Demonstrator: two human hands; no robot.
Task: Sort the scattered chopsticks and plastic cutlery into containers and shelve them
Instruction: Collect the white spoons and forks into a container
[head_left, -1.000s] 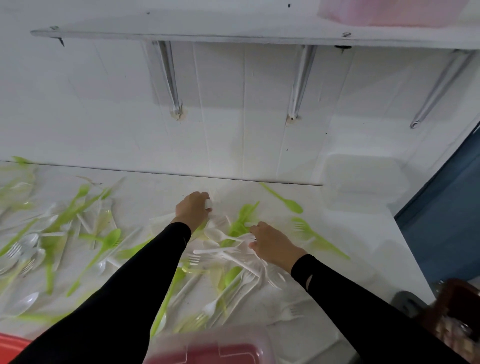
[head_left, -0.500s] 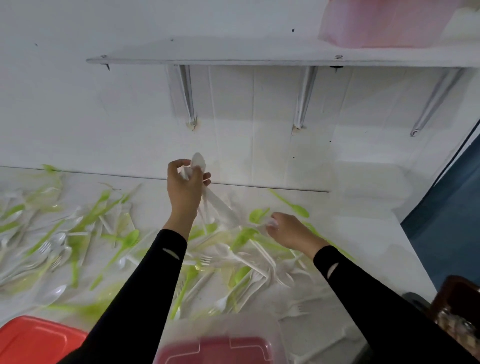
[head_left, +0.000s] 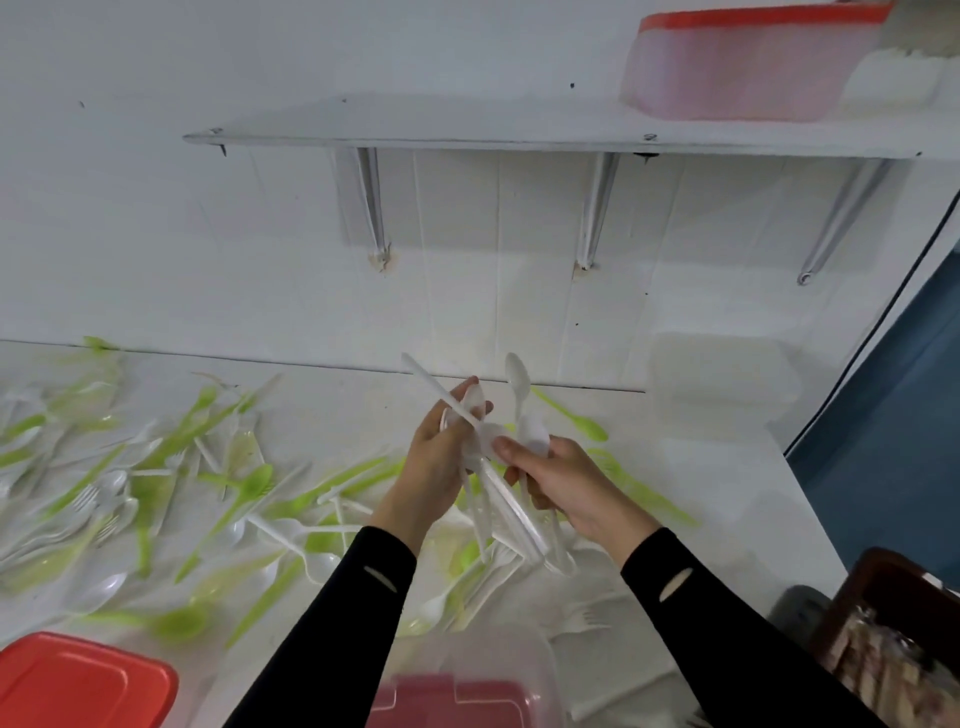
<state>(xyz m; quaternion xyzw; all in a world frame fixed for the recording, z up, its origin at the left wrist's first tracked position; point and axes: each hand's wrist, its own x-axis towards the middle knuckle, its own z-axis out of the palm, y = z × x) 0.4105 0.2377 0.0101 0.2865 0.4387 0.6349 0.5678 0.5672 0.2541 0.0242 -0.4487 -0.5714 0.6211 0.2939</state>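
Head view has your two hands raised together above the counter (head_left: 727, 499), lifted clear of the scatter so that loose pieces cannot snag what you hold. Your left hand (head_left: 436, 467) has its fingers curled round a bundle of white cutlery (head_left: 506, 512), and your right hand (head_left: 571, 488) grips the same bundle from the other side. The grip looks meant to square the handles so that they run one way. Spoon bowls and one long handle stick up past your fingertips, and the other ends fan downward toward the counter.

You seem to be pulling white pieces out by colour, since the green cutlery (head_left: 249, 483) lies spread over the counter to your left and under your wrists. I cannot pick out any chopsticks.

A translucent container (head_left: 540, 654) sits just below your forearms at the near edge, close enough to drop the bundle into. It is too blurred to tell whether it is lidded. A red lid (head_left: 78, 680) lies to its left.

On the shelf (head_left: 467, 122) a pink container (head_left: 737, 78) already stands with its red lid on. So one lot looks sorted and most of the work remains.
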